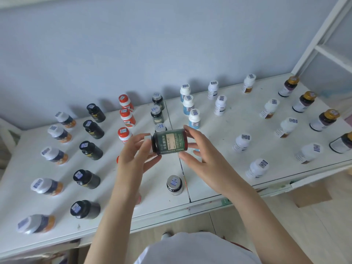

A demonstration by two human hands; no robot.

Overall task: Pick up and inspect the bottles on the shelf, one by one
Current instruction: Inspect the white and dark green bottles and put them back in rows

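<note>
Surrounding held bottle [169, 141]: upright shelf bottles [174, 184].

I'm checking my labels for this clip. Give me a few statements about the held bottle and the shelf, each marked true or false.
1. The green bottle lies sideways between the left hand and the right hand, above the shelf. True.
2. Its cap points toward the right hand. False: the cap is at the left hand.
3. The gold-capped bottles stand at the shelf's left end. False: they stand at its right end.
4. A grey-capped bottle stands upright on the shelf, nearer the person than the held one. True.
</note>
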